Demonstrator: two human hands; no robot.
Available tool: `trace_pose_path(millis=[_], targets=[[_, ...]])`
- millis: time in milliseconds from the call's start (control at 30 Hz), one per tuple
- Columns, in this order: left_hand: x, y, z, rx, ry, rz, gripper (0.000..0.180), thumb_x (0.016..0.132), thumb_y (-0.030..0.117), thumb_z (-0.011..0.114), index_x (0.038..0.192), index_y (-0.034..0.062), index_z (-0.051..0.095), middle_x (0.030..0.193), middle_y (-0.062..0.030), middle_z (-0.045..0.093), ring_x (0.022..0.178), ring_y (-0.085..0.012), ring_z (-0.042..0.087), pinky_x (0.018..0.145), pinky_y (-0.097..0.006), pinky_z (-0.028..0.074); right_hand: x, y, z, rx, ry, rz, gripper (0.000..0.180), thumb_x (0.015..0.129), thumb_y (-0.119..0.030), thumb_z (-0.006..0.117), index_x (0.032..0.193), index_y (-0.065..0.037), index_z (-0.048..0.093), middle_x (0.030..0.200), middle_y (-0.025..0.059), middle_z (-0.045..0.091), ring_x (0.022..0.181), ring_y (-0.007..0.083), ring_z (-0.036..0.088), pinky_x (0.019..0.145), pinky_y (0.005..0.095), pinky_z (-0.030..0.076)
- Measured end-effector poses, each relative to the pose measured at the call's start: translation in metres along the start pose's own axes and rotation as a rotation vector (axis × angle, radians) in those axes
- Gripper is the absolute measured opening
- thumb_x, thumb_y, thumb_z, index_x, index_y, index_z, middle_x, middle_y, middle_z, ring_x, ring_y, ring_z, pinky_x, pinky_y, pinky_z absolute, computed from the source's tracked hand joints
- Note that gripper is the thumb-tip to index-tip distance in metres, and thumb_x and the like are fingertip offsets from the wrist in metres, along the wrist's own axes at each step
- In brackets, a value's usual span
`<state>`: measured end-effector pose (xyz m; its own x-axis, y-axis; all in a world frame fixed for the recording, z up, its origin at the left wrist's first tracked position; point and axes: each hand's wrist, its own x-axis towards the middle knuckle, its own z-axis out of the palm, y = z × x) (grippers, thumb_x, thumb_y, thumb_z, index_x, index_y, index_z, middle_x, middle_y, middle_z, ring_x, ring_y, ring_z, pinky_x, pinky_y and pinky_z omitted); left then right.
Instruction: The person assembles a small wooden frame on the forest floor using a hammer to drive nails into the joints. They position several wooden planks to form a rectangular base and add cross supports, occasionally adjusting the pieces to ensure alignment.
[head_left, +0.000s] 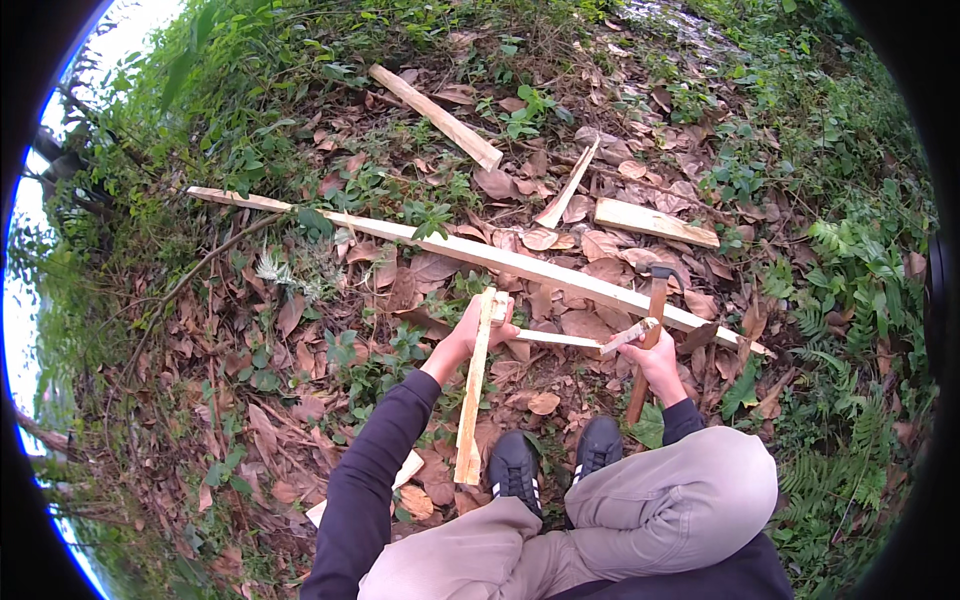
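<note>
My left hand (463,334) is closed around the joint of a piece made of pale wooden strips. One strip (471,410) of it points down toward my feet; a thinner crosspiece (560,339) runs right, to a short block (628,337) at its other end. My right hand (652,363) is closed at that end, its fingers against the short block. A hammer (657,297) with a wooden handle passes through the same hand, its dark head pointing away from me and the handle end below the palm. The fingers partly hide both grips.
Across the leafy ground lies a long wooden beam (500,260). Beyond it are a thick strip (436,118), a pointed split piece (570,187) and a short board (656,222). My dark shoes (515,467) are below my hands. A thin branch (200,265) lies left.
</note>
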<state>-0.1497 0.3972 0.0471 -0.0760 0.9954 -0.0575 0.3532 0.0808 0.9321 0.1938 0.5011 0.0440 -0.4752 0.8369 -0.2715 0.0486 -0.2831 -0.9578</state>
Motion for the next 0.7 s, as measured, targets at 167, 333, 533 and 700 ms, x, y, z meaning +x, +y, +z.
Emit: trace_pose_path(millis=[167,333,533,700], targets=[[0.001,0.003,0.013,0.071,0.038,0.035,0.033,0.067,0.014,0.079,0.069,-0.0015,0.05,0.061,-0.0105,0.049,0.057,-0.0264,0.044,0.058,-0.039,0.043,-0.004,0.008,-0.009,-0.035,0.025,0.011,0.033,0.079,0.008,0.075,0.106,0.001,0.057,0.104,0.0176,0.073,0.097,0.0216,0.072,0.088,0.0324,0.058],[0.002,-0.001,0.015,0.066,0.042,-0.014,0.028,0.067,0.009,0.077,0.07,-0.0005,0.051,0.062,-0.0097,0.051,0.058,-0.0215,0.048,0.059,-0.038,0.045,-0.005,0.006,-0.012,0.01,0.024,0.011,0.036,0.079,0.007,0.077,0.108,0.001,0.057,0.106,0.0177,0.073,0.099,0.0213,0.072,0.089,0.0328,0.058],[-0.006,0.029,-0.012,0.079,-0.047,0.012,0.035,0.074,0.021,0.082,0.091,0.0029,0.058,0.086,-0.0081,0.062,0.079,-0.0207,0.059,0.074,-0.035,0.05,-0.004,-0.012,-0.008,-0.055,-0.027,0.01,0.039,0.078,0.005,0.08,0.109,0.0,0.057,0.108,0.0179,0.073,0.097,0.0209,0.072,0.087,0.0337,0.058],[-0.051,0.039,-0.058,0.237,0.016,-0.047,0.058,0.084,0.041,0.079,0.125,0.0048,0.059,0.123,-0.0102,0.064,0.113,-0.0229,0.063,0.093,-0.037,0.051,0.002,0.005,-0.021,-0.094,-0.074,0.046,0.034,0.077,0.005,0.08,0.093,-0.007,0.052,0.106,0.0205,0.072,0.099,0.0205,0.071,0.083,0.0306,0.057]])
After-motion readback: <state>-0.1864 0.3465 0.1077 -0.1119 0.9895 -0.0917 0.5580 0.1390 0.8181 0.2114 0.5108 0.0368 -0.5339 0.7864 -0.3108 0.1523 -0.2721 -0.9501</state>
